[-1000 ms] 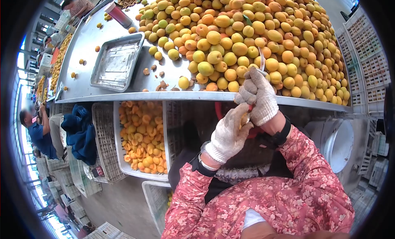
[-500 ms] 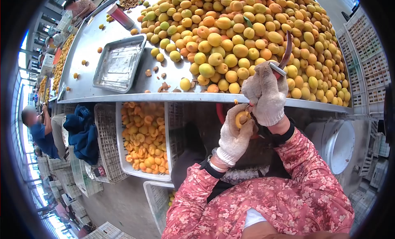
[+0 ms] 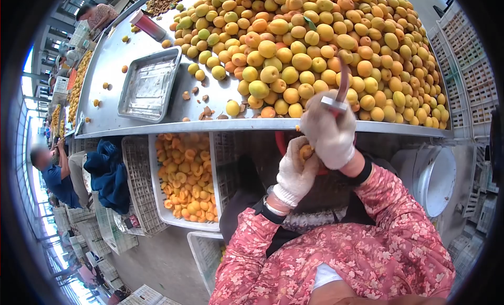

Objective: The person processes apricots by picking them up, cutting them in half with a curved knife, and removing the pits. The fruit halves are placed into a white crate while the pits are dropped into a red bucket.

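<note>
My left hand (image 3: pixel 297 171), in a white knit glove, is closed around an apricot (image 3: pixel 305 152) just below the table's front edge. Directly above it, my gloved right hand (image 3: pixel 329 130) grips a curved reddish-brown tool (image 3: pixel 344 82) with a metal band, its curved end pointing up over the fruit pile. The tool's lower end is hidden by my fingers, which are close to the apricot. A large heap of whole apricots (image 3: pixel 302 61) covers the table beyond my hands. Under the table edge, part of a red container (image 3: pixel 281 142) shows behind my left hand.
On the metal table (image 3: pixel 100 118) lie a metal tray (image 3: pixel 152 84), a red cup-like container (image 3: pixel 148 25) and pit scraps. A crate of halved apricots (image 3: pixel 189 179) stands lower left, a white bucket (image 3: pixel 438 181) at right. Another person (image 3: pixel 58 174) sits at far left.
My right hand has moved slightly left and down, and the curved tool has tilted with it. My left hand still holds the apricot, now more covered. The view has shifted a little.
</note>
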`<action>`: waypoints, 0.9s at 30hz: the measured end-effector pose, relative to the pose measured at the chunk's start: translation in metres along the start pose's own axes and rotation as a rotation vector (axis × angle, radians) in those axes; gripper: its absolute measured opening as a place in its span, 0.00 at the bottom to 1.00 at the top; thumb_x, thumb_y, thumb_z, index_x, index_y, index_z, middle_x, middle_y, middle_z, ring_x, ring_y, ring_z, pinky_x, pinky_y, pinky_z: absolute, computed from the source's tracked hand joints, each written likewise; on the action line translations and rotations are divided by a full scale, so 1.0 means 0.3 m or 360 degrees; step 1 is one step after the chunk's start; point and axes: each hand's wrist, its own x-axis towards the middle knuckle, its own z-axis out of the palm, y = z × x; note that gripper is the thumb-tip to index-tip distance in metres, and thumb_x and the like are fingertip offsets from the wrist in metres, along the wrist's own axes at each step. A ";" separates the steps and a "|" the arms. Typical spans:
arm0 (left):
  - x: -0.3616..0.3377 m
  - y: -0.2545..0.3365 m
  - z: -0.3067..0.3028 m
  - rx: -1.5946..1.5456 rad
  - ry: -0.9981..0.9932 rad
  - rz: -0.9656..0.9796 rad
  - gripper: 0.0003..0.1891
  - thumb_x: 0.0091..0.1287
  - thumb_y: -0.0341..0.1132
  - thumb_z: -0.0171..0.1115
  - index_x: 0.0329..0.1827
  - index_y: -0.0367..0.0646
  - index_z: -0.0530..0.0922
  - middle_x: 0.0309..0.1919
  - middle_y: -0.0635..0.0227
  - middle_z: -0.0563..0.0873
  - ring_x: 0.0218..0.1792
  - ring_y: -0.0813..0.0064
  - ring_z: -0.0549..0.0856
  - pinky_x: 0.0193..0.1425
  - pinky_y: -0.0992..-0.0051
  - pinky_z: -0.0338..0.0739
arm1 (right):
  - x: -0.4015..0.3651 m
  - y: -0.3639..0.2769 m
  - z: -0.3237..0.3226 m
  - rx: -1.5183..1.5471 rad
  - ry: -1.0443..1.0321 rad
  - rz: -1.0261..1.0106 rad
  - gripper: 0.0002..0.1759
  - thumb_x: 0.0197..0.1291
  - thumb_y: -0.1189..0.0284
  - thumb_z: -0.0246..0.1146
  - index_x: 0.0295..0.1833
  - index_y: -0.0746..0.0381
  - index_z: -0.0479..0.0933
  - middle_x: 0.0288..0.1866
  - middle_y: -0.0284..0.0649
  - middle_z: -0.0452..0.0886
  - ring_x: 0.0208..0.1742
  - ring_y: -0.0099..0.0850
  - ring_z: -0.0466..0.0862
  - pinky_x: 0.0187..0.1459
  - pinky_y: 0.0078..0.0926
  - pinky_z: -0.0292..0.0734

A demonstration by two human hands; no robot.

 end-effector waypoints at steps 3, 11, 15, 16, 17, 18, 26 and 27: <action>0.008 0.063 -0.017 -0.0693 -0.0108 -0.0585 0.16 0.64 0.25 0.64 0.53 0.38 0.73 0.37 0.61 0.83 0.39 0.72 0.85 0.44 0.70 0.80 | -0.033 -0.036 0.036 -0.0661 -0.0107 -0.0503 0.05 0.70 0.71 0.63 0.43 0.57 0.73 0.23 0.26 0.72 0.17 0.19 0.71 0.20 0.22 0.68; -0.004 -0.027 0.004 -0.0043 -0.0120 -0.0010 0.17 0.61 0.25 0.66 0.52 0.40 0.74 0.36 0.56 0.82 0.36 0.59 0.85 0.42 0.66 0.80 | 0.012 -0.039 -0.029 -0.0014 0.0107 0.0386 0.11 0.72 0.60 0.60 0.41 0.56 0.74 0.15 0.25 0.61 0.10 0.20 0.60 0.14 0.22 0.55; 0.011 -0.031 -0.011 -0.0215 -0.0158 -0.0101 0.12 0.67 0.29 0.62 0.52 0.40 0.74 0.34 0.60 0.82 0.31 0.65 0.84 0.38 0.70 0.79 | 0.032 -0.043 -0.028 0.0089 0.0128 0.0364 0.11 0.71 0.61 0.62 0.39 0.56 0.74 0.14 0.25 0.61 0.09 0.21 0.58 0.12 0.22 0.54; 0.019 -0.020 -0.022 -0.0212 -0.0160 -0.0096 0.12 0.67 0.29 0.62 0.52 0.40 0.74 0.34 0.60 0.82 0.31 0.65 0.84 0.38 0.70 0.79 | 0.046 -0.051 -0.038 0.0151 0.0108 0.0369 0.11 0.71 0.61 0.62 0.40 0.56 0.74 0.14 0.25 0.61 0.09 0.21 0.58 0.12 0.22 0.54; 0.027 -0.002 -0.036 -0.0659 -0.0230 -0.0430 0.10 0.70 0.30 0.59 0.52 0.39 0.74 0.32 0.64 0.81 0.28 0.71 0.82 0.34 0.74 0.76 | 0.054 -0.072 -0.045 0.0176 0.0072 0.0392 0.12 0.70 0.60 0.62 0.40 0.56 0.74 0.14 0.25 0.60 0.08 0.21 0.59 0.12 0.22 0.54; 0.034 0.010 -0.043 -0.1107 -0.0291 -0.0760 0.09 0.73 0.31 0.56 0.52 0.39 0.74 0.31 0.68 0.81 0.26 0.78 0.80 0.31 0.78 0.74 | 0.055 -0.100 -0.047 0.0023 -0.0061 0.0312 0.12 0.70 0.61 0.63 0.39 0.57 0.74 0.14 0.25 0.63 0.09 0.20 0.61 0.13 0.23 0.57; 0.050 -0.034 -0.035 -0.0193 -0.0136 0.0050 0.10 0.68 0.24 0.56 0.51 0.39 0.78 0.31 0.72 0.80 0.27 0.85 0.79 0.32 0.82 0.75 | 0.005 -0.143 -0.064 -0.2266 -0.1149 0.0133 0.18 0.56 0.62 0.69 0.47 0.64 0.80 0.35 0.50 0.85 0.38 0.41 0.88 0.44 0.35 0.80; 0.046 -0.004 -0.071 -0.0336 -0.0391 -0.0264 0.12 0.68 0.27 0.59 0.55 0.39 0.78 0.32 0.72 0.81 0.28 0.85 0.80 0.34 0.81 0.76 | 0.004 -0.148 -0.066 -0.2144 -0.1115 0.0196 0.19 0.57 0.61 0.69 0.47 0.64 0.80 0.36 0.50 0.85 0.38 0.44 0.87 0.43 0.34 0.80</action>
